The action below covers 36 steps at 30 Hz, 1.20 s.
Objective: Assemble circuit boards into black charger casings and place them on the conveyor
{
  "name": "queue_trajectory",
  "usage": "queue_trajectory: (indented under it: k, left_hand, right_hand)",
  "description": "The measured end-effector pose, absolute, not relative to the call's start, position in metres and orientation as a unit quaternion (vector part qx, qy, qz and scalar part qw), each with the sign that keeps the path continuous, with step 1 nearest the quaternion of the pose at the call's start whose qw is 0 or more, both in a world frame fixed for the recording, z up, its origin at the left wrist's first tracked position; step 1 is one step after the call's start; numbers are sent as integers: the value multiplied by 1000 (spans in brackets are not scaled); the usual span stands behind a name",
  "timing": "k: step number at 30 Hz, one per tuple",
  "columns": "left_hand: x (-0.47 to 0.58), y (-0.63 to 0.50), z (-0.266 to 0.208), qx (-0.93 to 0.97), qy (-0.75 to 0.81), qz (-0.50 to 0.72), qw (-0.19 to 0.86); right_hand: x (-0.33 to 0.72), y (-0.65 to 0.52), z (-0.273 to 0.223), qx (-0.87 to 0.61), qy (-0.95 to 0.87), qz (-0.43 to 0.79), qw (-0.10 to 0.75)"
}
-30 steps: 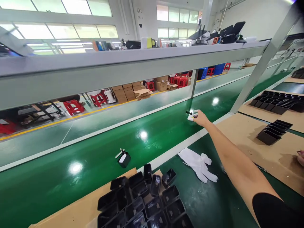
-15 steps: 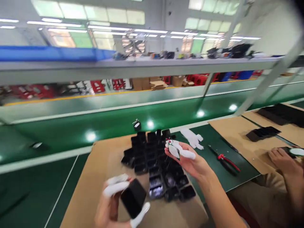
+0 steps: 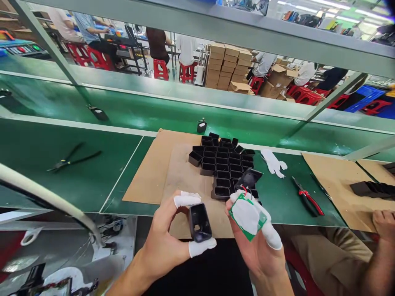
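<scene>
My left hand point(image 3: 173, 234), with white finger cots on it, grips a small black plastic case point(image 3: 200, 222) between thumb and fingers; its open side faces me and a square hole shows inside. In my right hand point(image 3: 259, 250), also with white finger cots, is a green circuit board point(image 3: 247, 216) with a white pad over most of its face. Red and dark wires run from the board's upper edge toward a black plastic cover point(image 3: 249, 179) just beyond it. The case and the board are apart. Past both hands, several similar black cases point(image 3: 222, 155) stand in a cluster on brown cardboard point(image 3: 148, 176).
Red-handled pliers point(image 3: 307, 199) and a white glove point(image 3: 273, 162) lie on the green bench to the right. Other pliers point(image 3: 72, 158) are at the left. A co-worker's hand point(image 3: 384, 224) rests at the far right. A metal shelf beam point(image 3: 185, 20) crosses above.
The view has tilted down and shifted. My left hand has turned the case so its opening faces me; my right hand now shows the board's padded face, nearer my body.
</scene>
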<state>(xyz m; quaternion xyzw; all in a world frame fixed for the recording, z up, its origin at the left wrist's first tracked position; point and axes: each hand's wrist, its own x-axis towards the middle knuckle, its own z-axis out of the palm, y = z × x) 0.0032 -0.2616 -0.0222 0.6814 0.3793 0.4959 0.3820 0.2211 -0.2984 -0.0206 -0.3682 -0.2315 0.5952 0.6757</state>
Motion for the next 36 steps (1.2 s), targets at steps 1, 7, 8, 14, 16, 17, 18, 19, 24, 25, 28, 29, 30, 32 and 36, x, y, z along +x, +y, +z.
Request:
queue_trajectory:
  k: [1, 7, 8, 14, 16, 17, 18, 19, 24, 25, 28, 29, 30, 32, 36]
  left_hand:
    - [2, -263, -24, 669, 375, 502, 400]
    - [12, -269, -39, 549, 360, 563, 503]
    - [15, -271, -40, 539, 360, 561, 515]
    - [24, -290, -42, 563, 410, 533, 482]
    - [26, -296, -41, 587, 422, 526, 447]
    - [27, -297, -41, 599, 423, 522, 436]
    - [29, -299, -40, 609, 422, 520, 424]
    - [30, -299, -40, 618, 420, 521, 412]
    - [37, -297, -37, 645, 409, 532, 366]
    - [38, -296, -37, 648, 409, 533, 359]
    - [40, -296, -37, 649, 406, 553, 330]
    - [41, -295, -38, 646, 402, 563, 322]
    - [42, -295, -38, 642, 398, 574, 315]
    - [44, -295, -40, 636, 395, 586, 310]
    - [47, -298, -50, 632, 380, 595, 319]
  right_hand:
    - [219, -301, -21, -356, -244, 600, 673]
    - [203, -308, -26, -314, -283, 628, 653]
    - [201, -308, -27, -317, -285, 632, 647]
    - [204, -308, -27, -329, -286, 623, 650]
    - [207, -309, -28, -332, -288, 617, 653]
    - [208, -310, -28, -332, -291, 615, 654]
    - [210, -311, -29, -332, -293, 612, 655]
    - [211, -313, -29, -331, -294, 607, 660]
    - [215, -317, -31, -326, -312, 594, 666]
    - [216, -317, -30, -328, -314, 593, 665]
    - [214, -318, -22, -340, -311, 577, 675]
    - [213, -318, -19, -345, -310, 573, 676]
    - [212, -318, -16, -349, -312, 571, 675]
    - [208, -320, -9, -356, -322, 573, 664]
    - [198, -324, -3, -321, -359, 575, 662]
